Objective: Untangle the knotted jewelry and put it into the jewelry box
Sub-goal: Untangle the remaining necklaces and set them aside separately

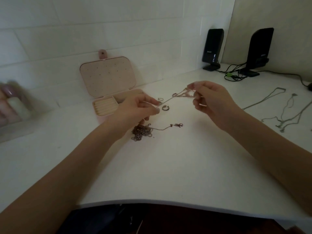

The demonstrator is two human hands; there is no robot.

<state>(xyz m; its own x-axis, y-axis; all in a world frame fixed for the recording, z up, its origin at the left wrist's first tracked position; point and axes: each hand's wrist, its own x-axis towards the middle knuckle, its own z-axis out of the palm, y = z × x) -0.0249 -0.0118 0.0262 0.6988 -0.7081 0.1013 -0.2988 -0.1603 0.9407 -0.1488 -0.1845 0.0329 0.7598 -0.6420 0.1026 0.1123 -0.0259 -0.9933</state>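
We hold a rose-gold chain (181, 95) stretched in the air between our two hands. Our left hand (142, 108) pinches its lower end between thumb and forefinger; our right hand (210, 100) pinches the upper end, where the links bunch into a knotted cluster just left of the fingertips. Below the left grip, a tangled heap of chain (141, 131) lies on the white table (168, 166), one strand trailing right to a clasp (179, 125). Just right of the left thumb sits a ring (165, 107), and a second small piece beside it is probably another ring. Beyond the left hand stands the pink jewelry box (108, 92), its lid up. Silver necklaces (287, 112) lie well right of the right hand.
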